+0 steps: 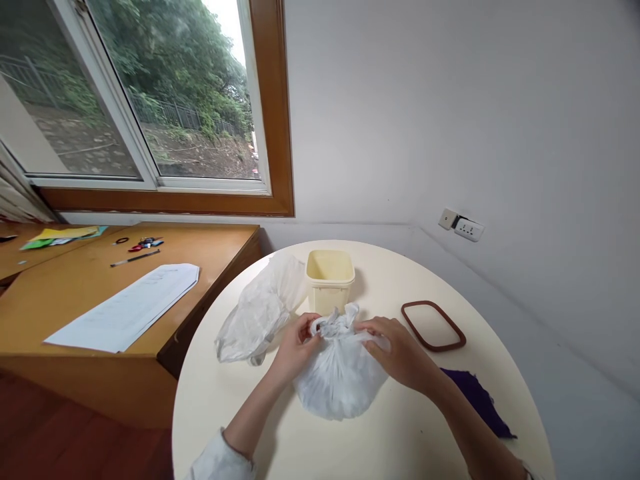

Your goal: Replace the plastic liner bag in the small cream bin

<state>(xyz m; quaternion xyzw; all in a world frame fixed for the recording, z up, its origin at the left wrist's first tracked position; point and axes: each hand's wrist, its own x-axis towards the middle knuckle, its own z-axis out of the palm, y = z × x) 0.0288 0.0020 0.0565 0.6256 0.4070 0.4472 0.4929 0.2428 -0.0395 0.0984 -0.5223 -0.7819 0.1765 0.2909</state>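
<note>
At far left, a wooden table [220, 247] bore white paper sheets [130, 303], with a pen [135, 258] lying beyond them. On the round cream table [210, 413] to its right lay a crumpled translucent plastic bag [257, 310]. The left hand [296, 347] showed a narrow grip, thumb and fingers closed on the bunched neck of a rounded white plastic bag [343, 383]. That bag sat on the round cream table between both hands, in front of an open cream tub [330, 287]. The right hand [397, 350] likewise had a narrow grip, pinching plastic at the neck's right side. Farther right lay a brown rounded frame [445, 347], then a dark purple cloth [475, 400]
</note>
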